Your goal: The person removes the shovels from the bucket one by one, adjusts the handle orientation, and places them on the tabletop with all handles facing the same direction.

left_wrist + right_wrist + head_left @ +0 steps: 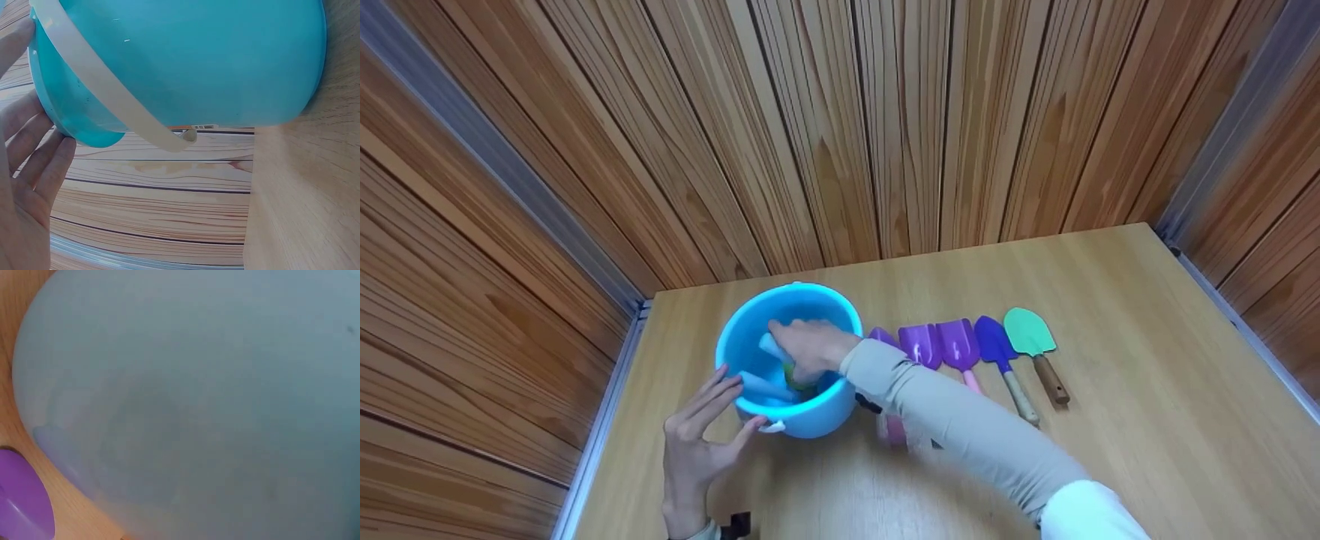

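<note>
A light-blue bucket (817,424) stands on the table. My left hand (701,435) rests its spread, fairly straight fingers against the bucket's rim, with the thumb beside the white handle joint (772,427). The left wrist view shows those fingertips at the rim and the white bail handle (112,95) hanging along the side. My right hand (814,349) reaches down inside the bucket, fingers pointing downward. Light-blue pieces (765,386) and a bit of yellow-green show next to it. Its fingertips are hidden, so I cannot tell what it holds.
Right of the bucket lies a row of toy shovels: purple ones (958,345), a dark blue one (994,341) and a green one (1029,330) with a brown handle. My right sleeve (960,427) crosses over some of them. Wood-panelled walls (840,135) enclose the table (1125,360).
</note>
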Motion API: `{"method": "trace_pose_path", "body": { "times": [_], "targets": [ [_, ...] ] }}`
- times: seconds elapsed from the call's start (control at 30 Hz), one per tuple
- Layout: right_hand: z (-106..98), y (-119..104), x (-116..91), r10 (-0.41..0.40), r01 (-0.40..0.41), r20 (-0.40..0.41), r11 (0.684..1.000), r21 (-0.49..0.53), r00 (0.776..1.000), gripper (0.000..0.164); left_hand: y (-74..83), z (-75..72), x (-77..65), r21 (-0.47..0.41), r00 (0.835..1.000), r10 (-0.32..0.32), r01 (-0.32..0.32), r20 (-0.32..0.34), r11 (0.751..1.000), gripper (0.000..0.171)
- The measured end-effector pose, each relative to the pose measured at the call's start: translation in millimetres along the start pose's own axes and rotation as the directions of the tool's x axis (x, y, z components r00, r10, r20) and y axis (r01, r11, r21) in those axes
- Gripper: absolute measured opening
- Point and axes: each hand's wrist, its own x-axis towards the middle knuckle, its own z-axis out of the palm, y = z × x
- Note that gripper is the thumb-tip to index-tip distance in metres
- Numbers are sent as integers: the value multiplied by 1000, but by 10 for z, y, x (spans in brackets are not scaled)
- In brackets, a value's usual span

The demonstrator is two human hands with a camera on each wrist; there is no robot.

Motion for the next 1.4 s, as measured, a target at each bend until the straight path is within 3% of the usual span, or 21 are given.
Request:
{"method": "trace_pose_path", "body": {
  "times": [0.1,0.2,0.37,0.43,0.5,0.57,0.63,0.77,0.9,1.0,1.13,1.4],
  "targets": [
    [-102,36,-47,-1,1,-20,1000,29,1000,98,-2,-7,-1,1,1000,0,0,-2,1000,59],
    [-220,64,-96,-6,8,-44,999,54,999,93,-6,-23,0,2,1000,-5,5,1,1000,58],
    [-384,52,-192,-18,18,-35,1000,-5,999,54,-20,-55,1,5,1000,-11,11,8,1000,57],
    [-428,18,-215,-37,35,-19,996,-79,999,37,-21,-65,3,8,1000,-2,2,3,1000,59],
    [-453,-35,-240,-45,43,-7,983,-178,999,30,-20,-66,-2,11,1000,1,-1,-1,1000,59],
    [-447,-100,-252,-49,45,-6,950,-309,999,27,-20,-64,-10,12,1000,4,-4,-4,1000,60],
    [-412,-170,-251,-13,9,-6,895,-447,1000,26,-17,-57,-22,12,1000,-3,3,-3,1000,59],
    [-287,-277,-209,115,-92,-10,741,-665,993,21,-13,-29,-43,7,1000,-13,13,1,1000,58],
    [-184,-330,-196,220,-139,0,616,-775,975,27,-6,7,-42,8,1000,-16,16,8,1000,57],
    [-159,-369,-228,237,-132,3,551,-824,972,36,-4,20,-36,9,1000,-13,13,9,1000,57],
    [-215,-421,-307,192,-130,-35,511,-850,981,38,1,14,-26,9,1000,-2,2,6,1000,58],
    [-522,-422,-540,70,-171,-158,532,-829,985,16,6,-6,-3,6,1000,6,-6,6,1000,59]
  ]
}}
